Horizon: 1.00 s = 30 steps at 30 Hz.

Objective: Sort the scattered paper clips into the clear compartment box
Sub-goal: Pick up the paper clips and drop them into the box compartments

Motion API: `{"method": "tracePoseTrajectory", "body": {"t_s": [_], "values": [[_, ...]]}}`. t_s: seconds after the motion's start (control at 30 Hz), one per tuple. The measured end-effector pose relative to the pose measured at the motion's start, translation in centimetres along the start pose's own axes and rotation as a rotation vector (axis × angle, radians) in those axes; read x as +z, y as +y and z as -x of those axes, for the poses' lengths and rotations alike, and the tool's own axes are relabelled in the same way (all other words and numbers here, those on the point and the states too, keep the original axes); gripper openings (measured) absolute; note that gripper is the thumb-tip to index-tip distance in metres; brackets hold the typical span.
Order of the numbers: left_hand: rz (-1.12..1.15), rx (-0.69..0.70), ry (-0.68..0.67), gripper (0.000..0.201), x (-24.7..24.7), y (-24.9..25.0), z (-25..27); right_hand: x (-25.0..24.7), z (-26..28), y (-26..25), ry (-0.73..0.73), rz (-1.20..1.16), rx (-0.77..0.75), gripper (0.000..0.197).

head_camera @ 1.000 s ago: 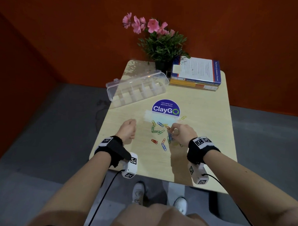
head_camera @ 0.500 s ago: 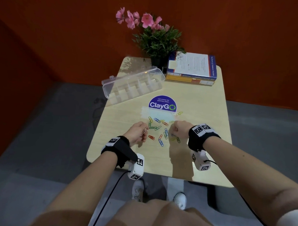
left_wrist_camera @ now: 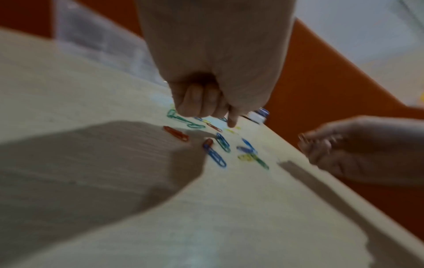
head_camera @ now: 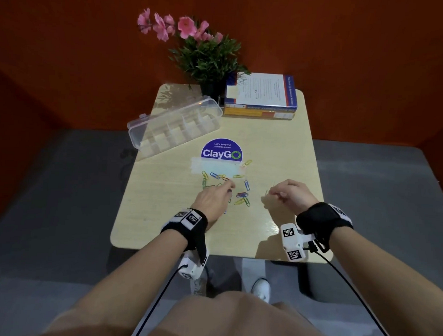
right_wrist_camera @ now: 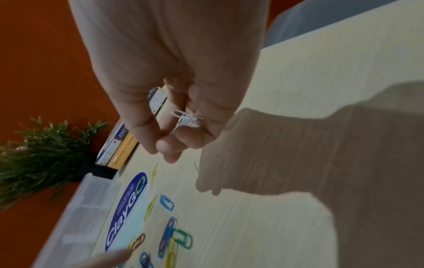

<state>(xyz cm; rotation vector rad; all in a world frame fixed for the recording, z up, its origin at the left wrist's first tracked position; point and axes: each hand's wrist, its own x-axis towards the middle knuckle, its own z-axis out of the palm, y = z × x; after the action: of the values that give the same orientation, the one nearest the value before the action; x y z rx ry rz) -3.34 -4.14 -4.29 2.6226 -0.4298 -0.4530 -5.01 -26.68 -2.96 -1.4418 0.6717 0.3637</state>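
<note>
Tabletop [head_camera: 279, 149]: left hand [head_camera: 211, 200] points down, right hand [head_camera: 289, 195] pinches clips [right_wrist_camera: 185, 117].

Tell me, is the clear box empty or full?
Looks empty: the clear box shows only bare dividers, and the coloured paper clips lie on the table. A pale clip inside would be hard to see.

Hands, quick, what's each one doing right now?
Left hand: fingers curled, index extended toward the table, nothing visibly held.
Right hand: pinching white paper clips.
</note>
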Motion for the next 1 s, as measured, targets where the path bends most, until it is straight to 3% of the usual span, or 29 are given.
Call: {"method": "tracePoseTrajectory", "body": {"t_s": [0.07, 0.13, 0.23, 0.3, 0.4, 0.5, 0.7, 0.8, 0.9, 1.0], "values": [[-0.186, 0.098, -0.064, 0.040, 0.3, 0.1, 0.1, -0.1, 0.4, 0.5, 0.018, -0.054, 0.023, 0.023], [-0.310, 0.096, -0.133, 0.050, 0.5, -0.5, 0.2, 0.0, 0.9, 0.8, 0.008, -0.145, 0.054, 0.025], [-0.298, 0.070, -0.109, 0.051, 0.0, -1.4, 0.6, 0.6, 1.2, 0.8, -0.038, -0.214, 0.071, 0.031], [-0.088, -0.005, -0.012, 0.043, -0.6, -1.6, 1.1, 1.3, 1.1, 0.4, -0.062, -0.265, 0.096, 0.027], [0.514, -0.327, 0.094, 0.035, -1.5, -2.0, 0.9, 2.7, 1.1, -0.7, -0.111, -0.356, 0.190, 0.006], [0.912, -0.522, 0.025, 0.039, -3.1, -2.5, 0.0, 4.3, 0.4, -1.9, -0.144, -0.412, 0.226, 0.017], [1.231, -0.628, -0.068, 0.012, -8.6, -4.7, -1.1, 8.0, -1.0, -4.3, -0.191, -0.416, 0.245, 0.014], [1.283, -0.649, 0.027, 0.022, -11.4, -6.5, -2.3, 10.3, -1.2, -4.7, -0.232, -0.297, 0.237, 0.009], [1.330, -0.670, 0.185, 0.032, -14.1, -8.6, -3.8, 12.6, -1.6, -3.8, -0.256, -0.089, 0.211, 0.016], [1.395, -0.649, 0.155, 0.020, -16.5, -10.0, -5.2, 14.7, -1.9, -2.8, -0.206, 0.018, 0.200, 0.023]]}}
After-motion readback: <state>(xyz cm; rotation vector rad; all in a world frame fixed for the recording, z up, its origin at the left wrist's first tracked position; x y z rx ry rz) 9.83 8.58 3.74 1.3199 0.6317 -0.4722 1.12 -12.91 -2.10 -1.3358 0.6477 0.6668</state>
